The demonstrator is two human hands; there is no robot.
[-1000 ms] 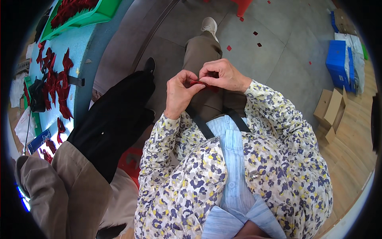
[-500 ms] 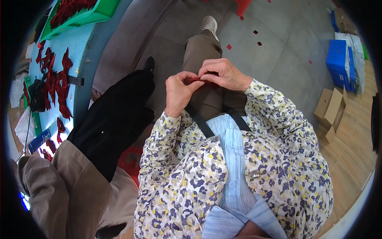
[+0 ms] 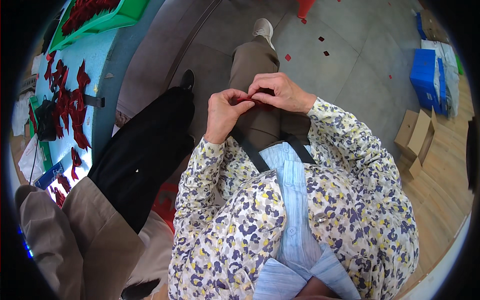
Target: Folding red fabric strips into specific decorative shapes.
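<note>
Above my lap, my left hand point(image 3: 223, 111) and my right hand point(image 3: 283, 94) meet fingertip to fingertip. Both pinch one small piece of dark red ribbon point(image 3: 245, 99). Most of that ribbon is hidden behind the fingers, so its full shape cannot be made out. On the light blue table point(image 3: 107, 55) to the left lie several dark red ribbon bows point(image 3: 79, 107), well away from my hands.
A green tray point(image 3: 127, 19) of red bows sits at the table's far end. Beside me on the left is another person in a black garment point(image 3: 150, 135) and tan sleeves. At right stand a blue bin point(image 3: 425, 77) and an open cardboard box point(image 3: 417, 137). Red scraps point(image 3: 288, 57) dot the floor.
My hands keep their pinch on the ribbon and have barely shifted. At left, the other person's tan sleeve has moved slightly.
</note>
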